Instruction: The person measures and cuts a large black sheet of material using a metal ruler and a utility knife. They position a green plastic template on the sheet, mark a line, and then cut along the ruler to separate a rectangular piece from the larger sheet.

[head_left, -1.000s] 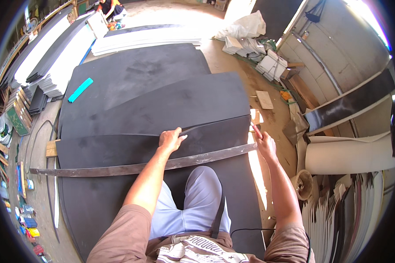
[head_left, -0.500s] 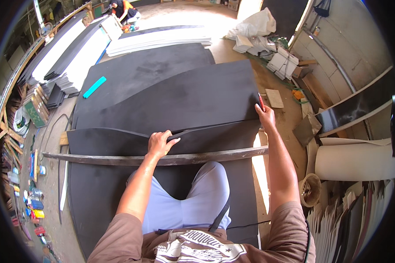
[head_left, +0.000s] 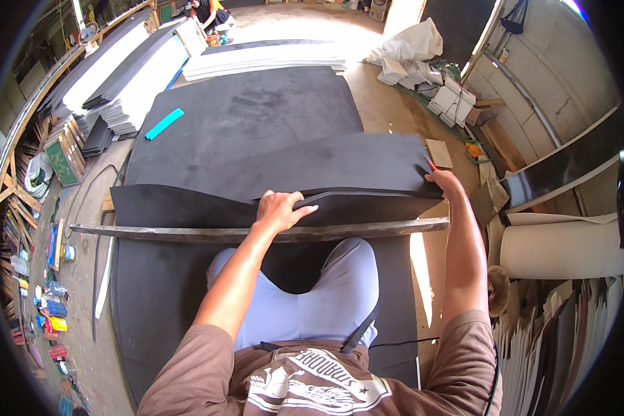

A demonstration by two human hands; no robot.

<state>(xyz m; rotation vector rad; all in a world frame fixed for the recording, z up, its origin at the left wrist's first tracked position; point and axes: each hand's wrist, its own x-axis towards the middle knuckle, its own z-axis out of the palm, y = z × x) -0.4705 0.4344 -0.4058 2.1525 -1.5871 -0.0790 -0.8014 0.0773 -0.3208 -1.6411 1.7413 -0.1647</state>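
My left hand [head_left: 281, 210] is closed on the near edge of a black flexible sheet [head_left: 353, 163], fingers over the top and thumb beneath. At the sheet's right edge, my right hand [head_left: 445, 183] pinches the corner and also holds a slim red tool [head_left: 432, 166], mostly hidden by the fingers. The lifted sheet bows in waves above a larger black sheet [head_left: 243, 104] spread on the floor. Just nearer than both hands, a long dark bar [head_left: 187, 233] lies crosswise over the black material, in front of my knees.
A teal strip [head_left: 164, 124] lies on the far left of the large sheet. White and black sheet stacks [head_left: 263, 61] stand beyond it, with a person [head_left: 208, 17] behind. Small bottles and tins [head_left: 55, 308] line the left; a white roll [head_left: 561, 249] and upright sheets are at right.
The lifted sheet's far part has come down and toward me, uncovering more of the large sheet. Both hands keep their grip. The whole view has shifted slightly.
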